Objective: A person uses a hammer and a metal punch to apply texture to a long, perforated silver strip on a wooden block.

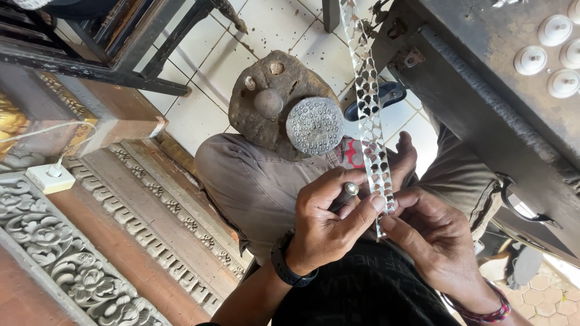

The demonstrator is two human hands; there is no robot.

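White floor tiles (199, 115) lay beyond both hands, carved wooden panels (90, 265) off to their left. Between them rose a long mirrored glass strip (370, 115), which could have snapped if twisted. The left hand (326, 226) pinched its lower end while gripping a metal-tipped tool (345, 192); the right hand (441, 241) pinched it from beneath.

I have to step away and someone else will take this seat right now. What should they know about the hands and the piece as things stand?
Left hand: grips a metal-tipped tool, thumb pressed to the strip.
Right hand: pinches the lower end of the long cut mirror strip, which runs up and away from the lap.
Nearby: the round patterned metal disc lies on the worn stone block by the knee.
Done: shapes are cut all along the strip. What is left cannot be told.
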